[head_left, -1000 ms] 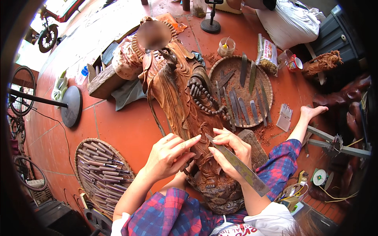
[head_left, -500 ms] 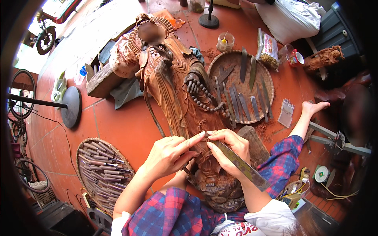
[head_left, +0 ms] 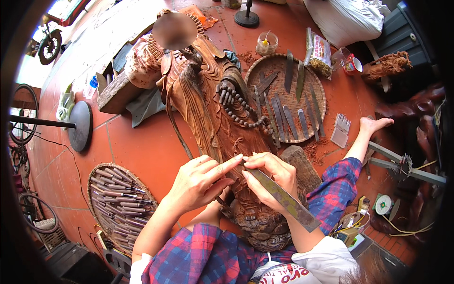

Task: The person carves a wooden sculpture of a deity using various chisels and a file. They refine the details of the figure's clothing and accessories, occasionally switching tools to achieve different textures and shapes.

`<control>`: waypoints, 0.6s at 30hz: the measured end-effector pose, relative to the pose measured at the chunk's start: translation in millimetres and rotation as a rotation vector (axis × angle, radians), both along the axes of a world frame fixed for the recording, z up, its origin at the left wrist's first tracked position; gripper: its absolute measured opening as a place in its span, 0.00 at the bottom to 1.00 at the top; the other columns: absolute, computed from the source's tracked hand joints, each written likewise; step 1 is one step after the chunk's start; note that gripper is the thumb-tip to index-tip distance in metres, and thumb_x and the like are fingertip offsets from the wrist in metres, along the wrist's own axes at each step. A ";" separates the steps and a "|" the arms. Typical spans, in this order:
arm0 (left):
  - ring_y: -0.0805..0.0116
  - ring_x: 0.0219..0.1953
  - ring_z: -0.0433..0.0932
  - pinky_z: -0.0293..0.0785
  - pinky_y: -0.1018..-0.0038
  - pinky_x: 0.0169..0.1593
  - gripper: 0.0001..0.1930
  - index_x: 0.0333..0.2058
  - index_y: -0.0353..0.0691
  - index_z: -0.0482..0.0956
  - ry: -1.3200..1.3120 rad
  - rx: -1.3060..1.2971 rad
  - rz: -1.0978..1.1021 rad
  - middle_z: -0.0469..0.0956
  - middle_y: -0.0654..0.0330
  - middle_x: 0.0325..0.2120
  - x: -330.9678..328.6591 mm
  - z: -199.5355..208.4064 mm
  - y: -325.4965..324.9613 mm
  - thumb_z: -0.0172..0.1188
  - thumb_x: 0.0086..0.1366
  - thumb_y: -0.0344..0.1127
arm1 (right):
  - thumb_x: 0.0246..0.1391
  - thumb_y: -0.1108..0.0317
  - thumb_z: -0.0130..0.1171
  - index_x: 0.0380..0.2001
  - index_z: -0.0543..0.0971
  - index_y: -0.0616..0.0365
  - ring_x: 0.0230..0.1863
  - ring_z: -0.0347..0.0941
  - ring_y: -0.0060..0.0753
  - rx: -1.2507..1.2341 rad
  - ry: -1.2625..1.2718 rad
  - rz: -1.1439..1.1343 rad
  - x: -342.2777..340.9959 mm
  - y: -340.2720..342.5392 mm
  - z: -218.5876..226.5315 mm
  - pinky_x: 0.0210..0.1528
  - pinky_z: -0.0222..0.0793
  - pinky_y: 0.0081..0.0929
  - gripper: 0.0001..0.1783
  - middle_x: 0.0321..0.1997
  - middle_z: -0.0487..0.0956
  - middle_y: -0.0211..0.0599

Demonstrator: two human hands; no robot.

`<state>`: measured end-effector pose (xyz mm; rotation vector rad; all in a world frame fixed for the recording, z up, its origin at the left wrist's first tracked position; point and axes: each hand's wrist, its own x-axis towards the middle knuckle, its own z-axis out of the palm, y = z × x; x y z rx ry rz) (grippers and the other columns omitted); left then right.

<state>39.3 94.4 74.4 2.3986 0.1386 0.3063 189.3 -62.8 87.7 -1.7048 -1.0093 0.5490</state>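
A carved wooden statue (head_left: 201, 106) of a robed figure lies on its back, its base end between my legs. Over its lower robe, my right hand (head_left: 276, 177) grips a flat steel scraper blade (head_left: 286, 201) between thumb and fingers. The blade slants from the statue toward my right forearm. Reaching in from the other side, my left hand (head_left: 201, 182) has its index finger stretched to the blade's far tip. Its thumb hangs apart below, and the other fingers are loosely bent. The exact contact at the tip is too small to make out.
A round woven tray (head_left: 324, 111) with several flat blades lies at the upper right. Another basket (head_left: 92, 189) at the left holds many wooden-handled chisels. A wooden block (head_left: 302, 165) sits beside the statue. Round black stand bases (head_left: 81, 127) rest on the red tiles.
The whole view has shifted slightly, so the scene sits a little left and up. Both hands keep nearly the same pose at the blade, which remains in my right hand.
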 end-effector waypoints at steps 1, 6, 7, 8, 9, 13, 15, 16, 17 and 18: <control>0.65 0.26 0.74 0.71 0.70 0.35 0.32 0.63 0.41 0.74 0.008 0.003 -0.005 0.76 0.65 0.23 0.2 1.2 -0.2 0.71 0.58 0.34 | 0.48 0.78 0.69 0.33 0.80 0.64 0.45 0.84 0.40 0.001 -0.002 0.003 1.0 -0.6 0.1 0.50 0.78 0.33 0.09 0.40 0.85 0.44; 0.66 0.26 0.73 0.71 0.70 0.34 0.33 0.63 0.42 0.74 0.002 -0.020 -0.003 0.76 0.65 0.24 0.9 1.1 -1.1 0.71 0.58 0.34 | 0.49 0.79 0.68 0.32 0.79 0.64 0.44 0.84 0.40 0.020 0.023 0.008 1.1 1.0 1.0 0.49 0.78 0.33 0.08 0.40 0.85 0.46; 0.66 0.26 0.73 0.71 0.70 0.34 0.33 0.63 0.42 0.74 0.003 -0.027 0.001 0.77 0.66 0.24 0.8 0.7 -1.5 0.71 0.58 0.34 | 0.49 0.79 0.68 0.32 0.79 0.64 0.44 0.84 0.40 0.027 0.026 0.009 0.7 1.2 -0.9 0.49 0.78 0.33 0.08 0.40 0.85 0.46; 0.66 0.26 0.73 0.71 0.70 0.34 0.33 0.63 0.43 0.74 0.003 -0.029 0.000 0.77 0.66 0.24 0.7 0.1 -1.7 0.71 0.58 0.34 | 0.49 0.79 0.68 0.32 0.79 0.65 0.44 0.84 0.40 0.034 0.030 0.010 0.5 1.4 -2.7 0.49 0.78 0.33 0.08 0.40 0.85 0.47; 0.66 0.26 0.73 0.71 0.70 0.34 0.33 0.63 0.43 0.74 0.005 -0.030 -0.001 0.77 0.66 0.24 0.2 -0.9 -1.8 0.71 0.58 0.34 | 0.49 0.79 0.68 0.32 0.79 0.65 0.45 0.84 0.41 0.039 0.021 0.012 0.4 1.5 -4.5 0.49 0.78 0.33 0.08 0.40 0.84 0.47; 0.65 0.27 0.74 0.71 0.70 0.35 0.33 0.63 0.43 0.74 -0.002 -0.030 -0.031 0.78 0.66 0.25 6.4 0.5 -3.2 0.71 0.58 0.35 | 0.49 0.80 0.68 0.32 0.79 0.65 0.45 0.84 0.41 0.054 0.003 -0.007 4.3 -2.3 -0.4 0.50 0.78 0.33 0.08 0.40 0.84 0.47; 0.65 0.27 0.74 0.71 0.70 0.35 0.33 0.63 0.43 0.74 0.002 -0.028 -0.034 0.78 0.66 0.26 6.6 0.2 -2.8 0.71 0.58 0.35 | 0.49 0.80 0.67 0.32 0.79 0.65 0.45 0.84 0.42 0.063 0.018 -0.009 4.9 -2.5 -0.8 0.50 0.78 0.34 0.08 0.40 0.84 0.47; 0.65 0.27 0.74 0.71 0.70 0.35 0.33 0.63 0.43 0.74 0.012 -0.025 -0.025 0.78 0.66 0.26 3.6 -1.8 -2.7 0.71 0.58 0.35 | 0.49 0.80 0.67 0.32 0.79 0.65 0.45 0.84 0.41 0.071 0.035 0.000 3.7 -0.6 -4.8 0.51 0.78 0.34 0.07 0.40 0.84 0.47; 0.65 0.28 0.73 0.72 0.70 0.36 0.33 0.64 0.44 0.73 0.020 -0.029 -0.014 0.76 0.65 0.25 0.8 -4.1 -2.9 0.70 0.59 0.36 | 0.49 0.80 0.67 0.32 0.79 0.65 0.45 0.84 0.41 0.079 0.052 0.009 2.5 1.0 -8.7 0.51 0.78 0.34 0.07 0.40 0.84 0.47; 0.64 0.28 0.73 0.72 0.70 0.36 0.34 0.65 0.46 0.72 0.017 -0.036 -0.015 0.74 0.64 0.25 0.9 -4.8 -3.2 0.69 0.60 0.37 | 0.49 0.80 0.67 0.32 0.78 0.65 0.45 0.84 0.41 0.076 0.059 0.003 2.4 1.0 -8.3 0.51 0.78 0.34 0.07 0.39 0.84 0.47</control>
